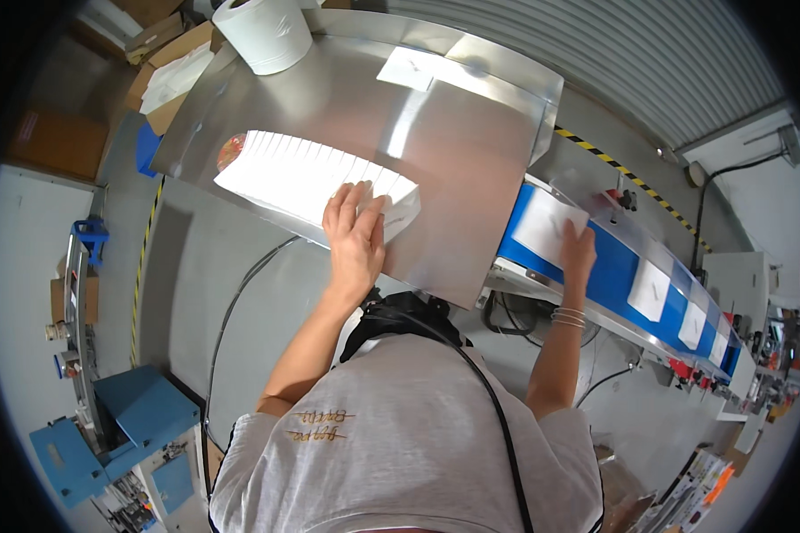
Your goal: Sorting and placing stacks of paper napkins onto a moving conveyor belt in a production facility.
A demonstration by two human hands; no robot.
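A long row of white flat packets (284,178) stands on edge, packed face to face, on the steel table (471,142). My left hand (354,226) is at the right end of this row, its bent fingers over the top of the last packets and gripping them. To the right, my right hand (578,253) holds the near right corner of a white packet (544,222), thumb and fingers closed on it. That packet is over the start of the blue conveyor belt (609,266). Further along the belt lie more white packets (651,289), spaced apart.
A round reddish object (231,153) touches the row's far left end. A white paper roll (265,34) stands at the table's back left, and a white sheet (406,68) lies near the raised back edge. A cardboard box (173,80) is beyond the left side. Black cables (227,329) hang nearby.
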